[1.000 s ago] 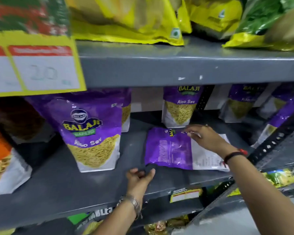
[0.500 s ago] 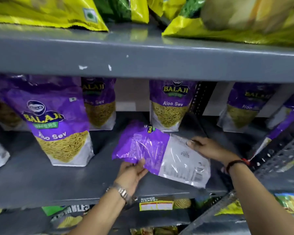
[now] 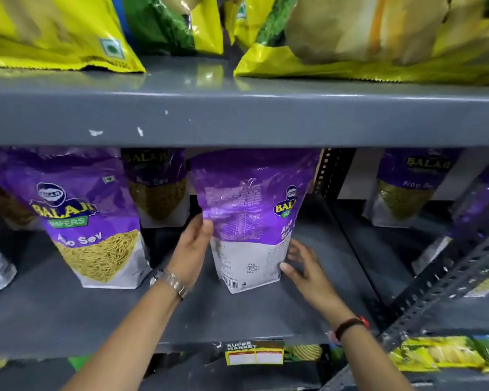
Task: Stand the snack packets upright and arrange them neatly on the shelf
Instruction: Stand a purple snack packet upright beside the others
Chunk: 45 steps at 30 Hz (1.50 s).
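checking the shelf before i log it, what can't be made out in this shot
Head view only:
- Top of the held purple packet: hidden behind the upper shelf edge.
- Small print on its back: too small and blurred.
- Right hand grip: fingers behind the packet, contact unclear.
- Packet behind the left hand: base hidden.
- Price label: unreadable.

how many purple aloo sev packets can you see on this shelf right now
5, perhaps more hidden. Front-left packet; one behind it; middle packet held between left hand and right hand; back-right packet; a blurred one at far right.
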{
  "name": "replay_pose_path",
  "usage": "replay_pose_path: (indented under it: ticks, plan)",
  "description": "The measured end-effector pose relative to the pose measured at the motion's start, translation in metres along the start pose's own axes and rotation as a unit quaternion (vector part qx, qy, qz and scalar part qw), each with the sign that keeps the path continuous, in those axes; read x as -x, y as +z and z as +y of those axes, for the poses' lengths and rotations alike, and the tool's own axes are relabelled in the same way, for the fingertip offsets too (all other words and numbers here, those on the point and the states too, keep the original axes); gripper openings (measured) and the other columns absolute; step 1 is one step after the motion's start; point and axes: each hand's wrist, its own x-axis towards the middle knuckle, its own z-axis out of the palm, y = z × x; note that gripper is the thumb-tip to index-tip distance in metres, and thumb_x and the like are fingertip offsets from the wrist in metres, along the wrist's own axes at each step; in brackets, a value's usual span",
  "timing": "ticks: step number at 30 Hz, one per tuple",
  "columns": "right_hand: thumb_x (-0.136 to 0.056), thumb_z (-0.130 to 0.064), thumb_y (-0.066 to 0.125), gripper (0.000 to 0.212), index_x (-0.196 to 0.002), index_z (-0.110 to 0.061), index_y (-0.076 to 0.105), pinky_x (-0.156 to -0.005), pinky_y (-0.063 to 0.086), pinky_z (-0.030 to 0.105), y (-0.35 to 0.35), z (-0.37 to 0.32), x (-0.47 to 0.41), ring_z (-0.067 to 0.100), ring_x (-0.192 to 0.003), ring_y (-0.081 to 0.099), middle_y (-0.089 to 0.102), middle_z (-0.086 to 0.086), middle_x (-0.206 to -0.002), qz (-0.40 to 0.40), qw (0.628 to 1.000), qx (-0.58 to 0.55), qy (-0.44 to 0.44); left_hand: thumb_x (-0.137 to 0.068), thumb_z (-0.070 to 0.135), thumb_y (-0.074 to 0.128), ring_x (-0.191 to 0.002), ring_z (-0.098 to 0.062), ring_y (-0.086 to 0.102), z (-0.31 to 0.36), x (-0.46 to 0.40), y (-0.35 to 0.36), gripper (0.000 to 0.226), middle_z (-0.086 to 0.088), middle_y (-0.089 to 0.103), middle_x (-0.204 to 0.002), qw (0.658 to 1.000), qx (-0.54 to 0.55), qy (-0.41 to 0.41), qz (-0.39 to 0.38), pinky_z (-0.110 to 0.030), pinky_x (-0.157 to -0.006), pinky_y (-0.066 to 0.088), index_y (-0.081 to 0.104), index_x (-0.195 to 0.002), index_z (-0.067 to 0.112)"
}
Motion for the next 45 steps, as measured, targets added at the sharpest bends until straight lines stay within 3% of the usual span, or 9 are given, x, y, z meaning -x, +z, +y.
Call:
replay_pose_path:
  ticks: [6, 12, 17, 21, 23, 27, 31, 37, 45]
  plan:
    - [-0.080, -0.005, 0.063, 0.075, -0.137, -0.023, 0.018, -0.104, 0.027, 0.012, -0.001, 0.005, -0.008, -0.002, -0.127, 0.034, 0.035, -0.016, -0.136, -0.078, 0.997, -0.018, -0.005, -0.046, 0.042, 0.074, -0.113, -0.009, 0.051, -0.051, 0.016, -0.006, 0.089, 0.012, 0.053, -0.119, 0.979, -0.150, -0.089, -0.109, -0.020, -0.092, 0.048, 0.033, -0.123, 0.027]
    - [-0.084, 0.004, 0.054, 0.028, -0.082, -0.023, 0.057, -0.072, 0.045, 0.009, -0.019, 0.006, 0.014, -0.011, -0.072, 0.059, 0.063, -0.004, -0.087, -0.027, 0.999, -0.045, 0.013, -0.074, -0.007, 0.061, -0.128, -0.029, 0.039, -0.059, 0.004, -0.011, 0.072, -0.020, 0.040, -0.138, 0.980, -0.167, -0.073, 0.075, -0.032, -0.101, 0.032, 0.023, -0.134, 0.007]
    - [-0.093, -0.019, 0.043, 0.025, -0.116, -0.021, 0.050, -0.096, 0.039, 0.009, -0.008, 0.001, 0.002, -0.003, -0.112, 0.050, 0.053, 0.001, -0.126, 0.018, 0.992, -0.117, 0.040, -0.080, 0.041, 0.050, -0.112, -0.023, 0.051, -0.060, 0.036, 0.003, 0.029, -0.011, 0.055, -0.121, 0.989, -0.094, -0.059, 0.099, -0.034, -0.096, 0.036, 0.049, -0.105, 0.025]
    - [-0.085, -0.060, 0.030, 0.051, -0.126, -0.034, 0.045, -0.114, 0.025, 0.034, 0.020, -0.006, 0.005, 0.006, -0.129, 0.039, 0.044, -0.008, -0.140, -0.066, 0.980, -0.171, 0.075, -0.053, 0.087, 0.035, -0.119, -0.005, 0.045, -0.060, 0.054, 0.026, 0.077, 0.007, 0.050, -0.129, 0.994, -0.070, -0.083, 0.028, -0.019, -0.099, 0.035, 0.048, -0.111, 0.039]
    - [-0.083, -0.065, 0.025, 0.048, -0.111, -0.041, 0.055, -0.110, 0.029, 0.033, 0.025, -0.007, 0.010, 0.009, -0.122, 0.048, 0.054, -0.006, -0.130, -0.024, 0.979, -0.183, 0.082, -0.050, 0.090, 0.031, -0.126, -0.004, 0.038, -0.052, 0.049, 0.029, 0.094, 0.007, 0.037, -0.141, 0.991, -0.054, -0.126, -0.001, -0.008, -0.098, 0.030, 0.038, -0.125, 0.034]
    - [-0.090, -0.055, 0.020, 0.051, -0.106, -0.029, 0.060, -0.101, 0.027, 0.030, 0.010, -0.010, 0.009, 0.020, -0.123, 0.047, 0.058, 0.003, -0.121, 0.126, 0.972, -0.172, 0.101, -0.077, 0.070, 0.021, -0.134, -0.016, 0.031, -0.044, 0.031, 0.019, 0.076, -0.002, 0.034, -0.146, 0.986, -0.008, -0.159, 0.043, -0.030, -0.108, 0.025, 0.031, -0.133, 0.020]
    - [-0.092, -0.048, 0.010, 0.050, -0.136, -0.033, 0.028, -0.105, 0.011, 0.022, 0.010, -0.025, -0.012, 0.000, -0.132, 0.021, 0.027, -0.020, -0.137, 0.025, 0.984, -0.155, 0.087, -0.053, 0.063, 0.054, -0.097, 0.011, 0.054, -0.047, 0.037, 0.033, 0.073, 0.021, 0.061, -0.109, 0.996, -0.058, -0.066, 0.031, -0.014, -0.093, 0.043, 0.047, -0.111, 0.020]
    - [-0.094, -0.039, 0.030, 0.034, -0.126, -0.030, 0.038, -0.082, 0.031, -0.008, 0.019, -0.014, -0.005, -0.031, -0.101, 0.039, 0.045, -0.017, -0.130, 0.053, 0.983, -0.173, 0.031, -0.054, 0.052, 0.066, -0.116, 0.010, 0.044, -0.062, 0.016, 0.008, 0.092, 0.010, 0.043, -0.133, 0.986, -0.157, -0.038, -0.048, -0.013, -0.099, 0.039, 0.024, -0.131, 0.024]
    - [-0.066, -0.029, 0.075, 0.075, -0.129, -0.024, 0.034, -0.101, 0.040, 0.030, 0.016, 0.022, -0.005, 0.018, -0.125, 0.043, 0.051, -0.005, -0.130, -0.023, 0.996, 0.059, 0.057, -0.043, 0.048, 0.064, -0.095, 0.011, 0.043, -0.071, 0.013, 0.001, 0.083, 0.030, 0.041, -0.105, 0.968, -0.220, -0.089, -0.085, 0.007, -0.068, 0.034, 0.031, -0.117, 0.030]
